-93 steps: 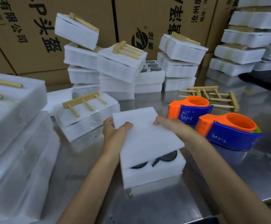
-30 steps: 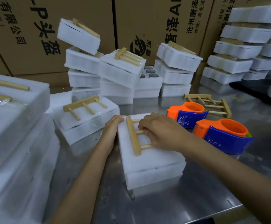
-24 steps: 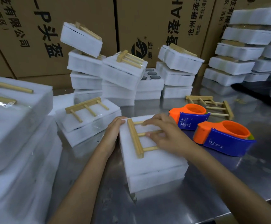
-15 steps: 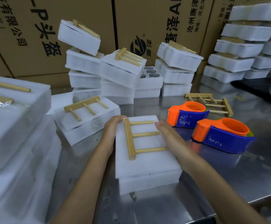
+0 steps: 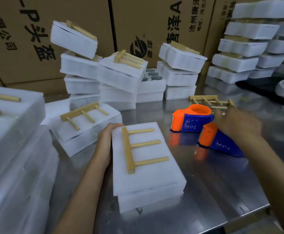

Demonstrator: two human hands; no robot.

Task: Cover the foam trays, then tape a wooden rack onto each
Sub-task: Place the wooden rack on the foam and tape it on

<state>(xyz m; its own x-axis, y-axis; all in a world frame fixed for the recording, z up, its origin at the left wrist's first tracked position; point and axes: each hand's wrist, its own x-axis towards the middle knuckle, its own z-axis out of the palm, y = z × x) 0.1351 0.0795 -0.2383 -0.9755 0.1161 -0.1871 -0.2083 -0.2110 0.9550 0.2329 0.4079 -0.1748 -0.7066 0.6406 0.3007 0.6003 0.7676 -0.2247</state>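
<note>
- Left hand (image 5: 106,144) pressed flat against the left edge of the foam tray (image 5: 150,196), fingers fairly straight along the side, fingertips hooked just over the top far corner.
- Right hand (image 5: 237,123) blurred above the nearer tape dispenser (image 5: 219,142), fingers spread and relaxed; contact with the dispenser impossible to tell from the blur (nothing plainly gripped).
- On the tray, a flat white foam cover (image 5: 148,168), soft and matte, rectangular, sitting slightly askew so the thicker block below juts out at the near edge.
- On the cover, loose, a wooden rack (image 5: 128,152): one pale square bar along the left side with three round pegs pointing right. No tape visible over it.
- Second tape dispenser (image 5: 192,119) just beyond the first, both glossy orange and blue plastic with a round orange hub, standing on the metal table (image 5: 205,191), smooth and reflective.
- Behind the dispensers, spare racks (image 5: 210,101) lying flat on the metal, partly hidden by the right hand.
- Left of the tray, a finished pack (image 5: 87,130) with a rack under shiny clear film.
- Farther back, leaning stacks of foam packs (image 5: 121,76), some topped with racks, one open with dark round discs showing.
- Brown cardboard boxes (image 5: 36,39) with black printed characters along the back.
</note>
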